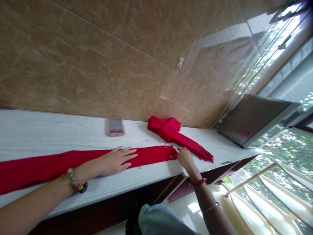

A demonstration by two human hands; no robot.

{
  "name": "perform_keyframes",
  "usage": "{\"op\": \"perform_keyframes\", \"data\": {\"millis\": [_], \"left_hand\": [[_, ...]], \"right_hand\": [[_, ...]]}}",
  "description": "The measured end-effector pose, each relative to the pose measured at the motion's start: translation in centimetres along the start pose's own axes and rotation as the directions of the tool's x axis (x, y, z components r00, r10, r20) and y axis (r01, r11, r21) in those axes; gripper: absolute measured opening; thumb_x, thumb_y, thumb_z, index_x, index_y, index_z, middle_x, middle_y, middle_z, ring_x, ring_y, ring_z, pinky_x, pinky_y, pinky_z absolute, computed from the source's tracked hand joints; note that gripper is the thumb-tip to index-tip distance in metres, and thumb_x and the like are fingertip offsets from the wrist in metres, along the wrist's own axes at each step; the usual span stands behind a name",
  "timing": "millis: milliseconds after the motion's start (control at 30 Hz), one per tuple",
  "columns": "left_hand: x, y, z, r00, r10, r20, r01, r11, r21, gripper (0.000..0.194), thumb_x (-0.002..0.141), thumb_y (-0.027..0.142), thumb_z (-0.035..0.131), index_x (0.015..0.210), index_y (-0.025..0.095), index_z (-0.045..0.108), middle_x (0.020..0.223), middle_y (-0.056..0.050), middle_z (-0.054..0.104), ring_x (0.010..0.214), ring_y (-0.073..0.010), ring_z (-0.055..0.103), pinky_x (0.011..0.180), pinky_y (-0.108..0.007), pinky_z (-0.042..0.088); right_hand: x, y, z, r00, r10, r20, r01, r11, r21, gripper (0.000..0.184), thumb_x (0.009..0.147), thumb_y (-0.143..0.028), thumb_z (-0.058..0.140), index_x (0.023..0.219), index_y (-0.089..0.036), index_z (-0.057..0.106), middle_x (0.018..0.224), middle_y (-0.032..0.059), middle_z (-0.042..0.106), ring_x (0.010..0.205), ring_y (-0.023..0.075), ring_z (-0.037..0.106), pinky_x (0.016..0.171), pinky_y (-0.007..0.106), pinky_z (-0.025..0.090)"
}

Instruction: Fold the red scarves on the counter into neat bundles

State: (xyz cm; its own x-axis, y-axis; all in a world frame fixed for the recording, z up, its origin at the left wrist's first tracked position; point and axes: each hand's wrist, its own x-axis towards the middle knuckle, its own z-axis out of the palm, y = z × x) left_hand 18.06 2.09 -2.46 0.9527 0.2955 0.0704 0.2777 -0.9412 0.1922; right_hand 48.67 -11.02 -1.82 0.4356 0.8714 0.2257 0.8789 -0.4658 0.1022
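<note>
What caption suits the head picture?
Left hand flat on a long red scarf, right hand at its fringe.

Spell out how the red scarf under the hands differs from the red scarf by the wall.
The flat scarf lies stretched along the counter and runs out of view; the bundled scarf is folded over itself, wholly in view. The left hand presses the flat scarf and the right hand is at its fringe; neither touches the bundled scarf. Both are red and fringed.

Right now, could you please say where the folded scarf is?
In the head view, the folded scarf is right of centre on the counter, between the wall and right hand.
</note>
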Motion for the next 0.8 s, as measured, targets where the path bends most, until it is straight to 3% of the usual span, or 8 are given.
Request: {"op": "perform_keyframes", "data": {"millis": [100, 167, 267, 367, 500, 667, 800], "left_hand": [[0.0, 0.5, 0.0, 0.998, 0.057, -0.022, -0.056, 0.998, 0.024, 0.041, 0.093, 0.033, 0.029, 0.132, 0.025, 0.037, 0.138, -0.001, 0.037, 0.129, -0.0163, 0.027, 0.107, -0.035, 0.010], [0.0, 0.9, -0.1, 0.996, 0.086, -0.001, -0.086, 0.996, 0.032, 0.040, 0.093, 0.028, 0.028, 0.132, 0.022, 0.038, 0.137, -0.002, 0.038, 0.127, -0.0143, 0.031, 0.106, -0.029, 0.014], [-0.1, 1.3, -0.3, 0.998, 0.063, 0.030, -0.064, 0.997, 0.036, 0.041, 0.094, 0.027, 0.028, 0.132, 0.015, 0.039, 0.137, -0.006, 0.039, 0.124, -0.0140, 0.036, 0.102, -0.024, 0.022], [-0.4, 1.6, -0.5, 0.999, 0.021, 0.027, -0.022, 0.999, 0.028, 0.041, 0.094, 0.028, 0.030, 0.133, 0.016, 0.038, 0.138, -0.006, 0.037, 0.126, -0.0149, 0.034, 0.102, -0.025, 0.023], [-2.0, 2.4, -0.8, 0.989, -0.145, 0.033, 0.143, 0.987, 0.069, 0.042, 0.092, 0.027, 0.035, 0.132, 0.017, 0.039, 0.139, -0.008, 0.034, 0.127, -0.0180, 0.033, 0.102, -0.029, 0.025], [-5.2, 3.8, -1.8, 0.931, -0.365, 0.007, 0.357, 0.915, 0.185, 0.043, 0.090, 0.030, 0.040, 0.127, 0.010, 0.044, 0.133, -0.017, 0.041, 0.121, -0.0267, 0.040, 0.097, -0.038, 0.033], [-6.6, 3.4, -2.3, 0.939, -0.345, -0.011, 0.333, 0.899, 0.284, 0.030, 0.088, 0.020, 0.040, 0.111, 0.012, 0.058, 0.120, -0.015, 0.055, 0.115, -0.0272, 0.046, 0.094, -0.039, 0.035]], "right_hand": [[-0.3, -2.7, -1.2, 0.977, -0.166, -0.130, 0.187, 0.968, 0.169, 0.037, 0.079, -0.005, 0.034, 0.108, -0.012, 0.057, 0.103, 0.0139, 0.058, 0.098, 0.0209, 0.053, 0.086, 0.033, 0.041], [-0.7, -5.8, -1.7, 0.912, -0.342, -0.227, 0.401, 0.861, 0.313, 0.036, 0.082, -0.008, 0.034, 0.110, -0.012, 0.056, 0.109, 0.0126, 0.057, 0.103, 0.0180, 0.051, 0.091, 0.030, 0.039], [-1.1, -10.0, -1.2, 0.822, -0.516, -0.241, 0.569, 0.733, 0.372, 0.037, 0.087, -0.019, 0.035, 0.121, -0.009, 0.049, 0.125, 0.0149, 0.049, 0.117, 0.0188, 0.043, 0.099, 0.032, 0.034], [-1.0, -11.7, 0.1, 0.786, -0.604, -0.133, 0.609, 0.721, 0.331, 0.044, 0.091, -0.029, 0.032, 0.131, -0.013, 0.038, 0.135, 0.0139, 0.040, 0.126, 0.0218, 0.032, 0.102, 0.041, 0.029], [-0.6, -11.0, 1.5, 0.799, -0.599, -0.055, 0.590, 0.763, 0.264, 0.046, 0.092, -0.032, 0.029, 0.135, -0.018, 0.032, 0.140, 0.0100, 0.034, 0.129, 0.0240, 0.027, 0.102, 0.046, 0.027], [-0.4, -10.4, 1.9, 0.808, -0.587, -0.041, 0.576, 0.774, 0.262, 0.047, 0.092, -0.033, 0.028, 0.136, -0.018, 0.032, 0.140, 0.0087, 0.033, 0.129, 0.0247, 0.027, 0.102, 0.045, 0.027], [0.1, -11.6, 1.3, 0.807, -0.581, -0.107, 0.583, 0.753, 0.305, 0.042, 0.090, -0.023, 0.032, 0.130, -0.017, 0.040, 0.132, 0.0108, 0.045, 0.123, 0.0230, 0.037, 0.101, 0.046, 0.027]]}}
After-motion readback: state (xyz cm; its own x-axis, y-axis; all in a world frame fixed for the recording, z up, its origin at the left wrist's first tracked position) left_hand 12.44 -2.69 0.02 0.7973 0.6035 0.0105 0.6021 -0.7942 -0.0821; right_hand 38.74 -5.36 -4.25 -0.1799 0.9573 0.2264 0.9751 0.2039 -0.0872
